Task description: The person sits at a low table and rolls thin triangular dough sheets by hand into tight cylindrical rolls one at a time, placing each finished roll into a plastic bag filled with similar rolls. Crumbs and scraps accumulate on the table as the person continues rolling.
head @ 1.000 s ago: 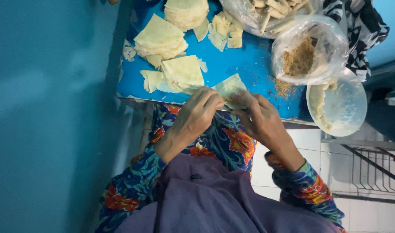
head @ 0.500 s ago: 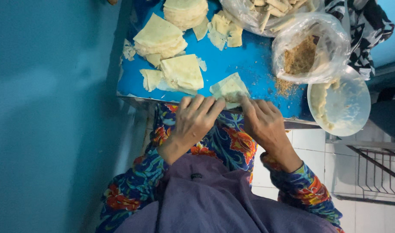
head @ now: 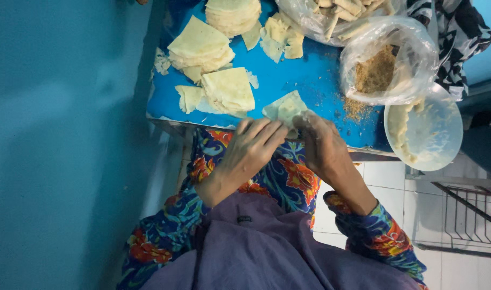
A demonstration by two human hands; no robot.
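Our left hand (head: 253, 147) and right hand (head: 321, 147) meet at the near edge of the blue table (head: 310, 80), fingertips of both pinching a pale folded pastry wrapper (head: 286, 109) that lies on the tabletop. Just left of it sits a stack of wrappers (head: 229, 91); a larger stack (head: 201, 45) lies beyond. To the right, brown crumbs spill beside a clear bag of crumb filling (head: 379, 67), which leans over a round bowl of pale paste (head: 425, 131). Teal wall (head: 57, 134) on our left, white tiled floor (head: 385, 174) below the table.
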